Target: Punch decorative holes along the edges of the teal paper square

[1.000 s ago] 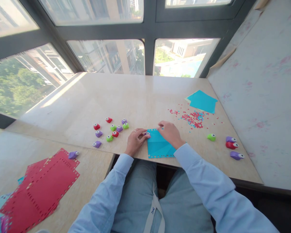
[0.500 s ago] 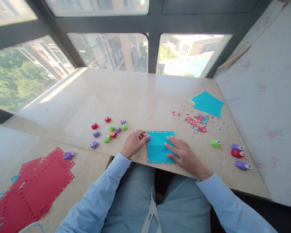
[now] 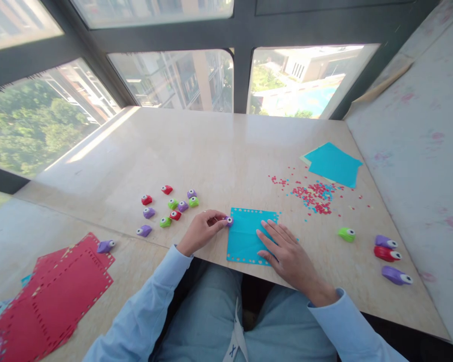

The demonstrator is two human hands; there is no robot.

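Note:
A blue sheet of paper point(image 3: 245, 239) lies near the table's front edge, with punched holes along its top and bottom edges. My left hand point(image 3: 204, 229) is closed on a small purple craft punch point(image 3: 229, 220) at the sheet's upper left edge. Flat on the right part of the paper rests my right hand point(image 3: 287, 251), fingers stretched out. It covers some of the sheet's right side.
Several red, green and purple punches point(image 3: 174, 215) stand to the left, others point(image 3: 388, 253) at the far right. Red and blue paper bits point(image 3: 313, 196) lie scattered below blue sheets point(image 3: 334, 163). Punched red sheets point(image 3: 68, 296) overlap at the left.
My left hand and the purple punch have shifted slightly down and left relative to the paper, and the punch's eye now shows. My right hand stays on the sheet. The view has moved a little.

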